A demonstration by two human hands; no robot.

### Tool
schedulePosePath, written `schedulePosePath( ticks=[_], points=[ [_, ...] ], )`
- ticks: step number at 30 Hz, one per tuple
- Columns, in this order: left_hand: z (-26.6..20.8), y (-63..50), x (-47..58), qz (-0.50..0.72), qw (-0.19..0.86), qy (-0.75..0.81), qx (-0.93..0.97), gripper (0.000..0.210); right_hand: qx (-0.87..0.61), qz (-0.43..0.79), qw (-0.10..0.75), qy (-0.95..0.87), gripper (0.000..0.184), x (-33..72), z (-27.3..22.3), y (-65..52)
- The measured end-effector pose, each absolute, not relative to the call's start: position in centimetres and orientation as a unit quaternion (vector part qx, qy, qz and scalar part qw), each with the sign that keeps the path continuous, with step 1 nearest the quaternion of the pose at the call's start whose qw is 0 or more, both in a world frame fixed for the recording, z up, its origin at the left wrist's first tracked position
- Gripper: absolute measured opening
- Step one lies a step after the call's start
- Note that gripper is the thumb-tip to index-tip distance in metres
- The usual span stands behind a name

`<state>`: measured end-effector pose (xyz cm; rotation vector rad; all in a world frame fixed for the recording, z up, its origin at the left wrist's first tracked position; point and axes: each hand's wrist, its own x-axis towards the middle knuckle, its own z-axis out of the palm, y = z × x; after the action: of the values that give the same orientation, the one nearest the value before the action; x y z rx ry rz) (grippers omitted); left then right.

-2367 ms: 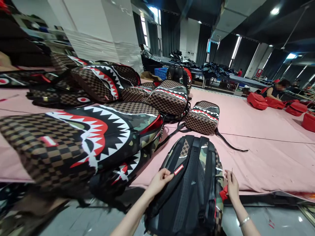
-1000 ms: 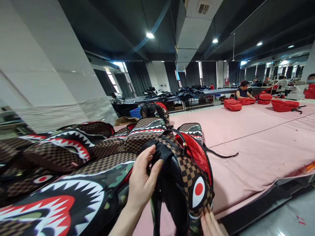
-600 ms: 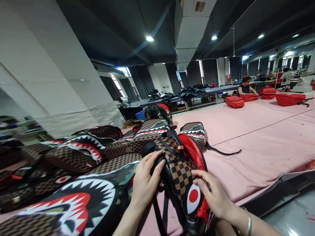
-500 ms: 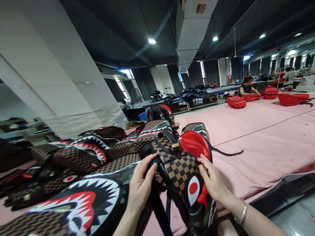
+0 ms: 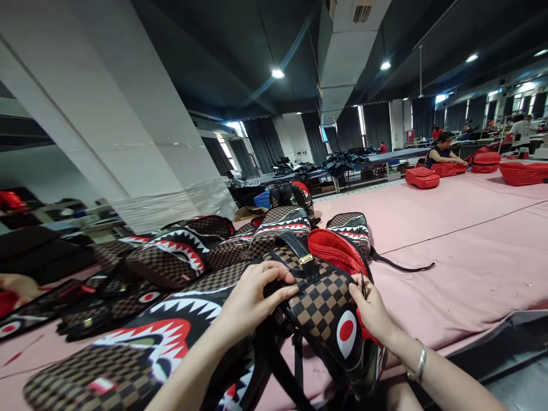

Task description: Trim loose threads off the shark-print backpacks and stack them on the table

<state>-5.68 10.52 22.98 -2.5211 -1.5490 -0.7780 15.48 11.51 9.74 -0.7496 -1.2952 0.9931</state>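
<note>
On the clock face of my view, a checkered backpack [image 5: 319, 305] sits at five o'clock, tilted at the near edge of a table spread with pink cloth [image 5: 479, 257]. Its mouth gapes, showing red lining [image 5: 334, 248], and a white eye patch with a red centre [image 5: 346, 334] faces me. At six o'clock my left hand [image 5: 259, 288] pinches the bag's dark edge between thumb and fingers, just beside the carry handle [image 5: 293, 245]. At four o'clock my right hand [image 5: 371, 305] grasps a thin dark tool [image 5: 363, 284], fingertips at the rim of the opening; a silver bracelet [image 5: 418, 362] circles that wrist. A large shark-mouth backpack [image 5: 120, 357] lies at eight o'clock, partly behind my left arm. A smaller backpack [image 5: 349, 225] rests between three and four. Toward three o'clock, well apart, a person [image 5: 440, 151] sits by red bags [image 5: 422, 178]. Another person's hand [image 5: 23, 287] shows between eight and nine.
</note>
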Motion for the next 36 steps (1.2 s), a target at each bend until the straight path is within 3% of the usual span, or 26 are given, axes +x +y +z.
schedulePosePath(
  ticks=[4, 8, 12, 16, 24, 30, 36],
  points=[
    [23.5, 10.6, -4.5, -0.198, 0.067, -0.522, -0.827, 0.02, -0.365, 0.367, 0.584, -0.625, 0.016, 16.0, 10.3, 11.2],
    [22.0, 10.4, -2.9, -0.336, 0.136, -0.519, -0.774, 0.018, -0.4, 0.297, 0.516, -0.697, 0.032, 17.2, 11.2, 10.7],
    [21.2, 10.6, -2.8, -0.406, 0.097, -0.499, -0.759, 0.021, -0.422, 0.257, 0.476, -0.727, 0.048, 18.0, 11.5, 10.4],
    [22.1, 10.9, -3.8, -0.326, 0.046, -0.479, -0.814, 0.027, -0.437, 0.235, 0.46, -0.736, 0.054, 18.1, 11.4, 10.6],
    [23.3, 10.5, -3.2, -0.166, 0.072, -0.512, -0.84, 0.018, -0.447, 0.204, 0.463, -0.738, 0.067, 17.1, 10.9, 10.2],
    [20.8, 10.3, -3.1, -0.273, 0.127, -0.498, -0.813, 0.018, -0.449, 0.092, 0.523, -0.719, 0.059, 16.5, 11.1, 9.2],
    [20.4, 9.7, -3.2, -0.28, 0.172, -0.485, -0.811, 0.016, -0.52, 0.031, 0.475, -0.709, 0.051, 16.2, 13.4, 8.2]
  ],
)
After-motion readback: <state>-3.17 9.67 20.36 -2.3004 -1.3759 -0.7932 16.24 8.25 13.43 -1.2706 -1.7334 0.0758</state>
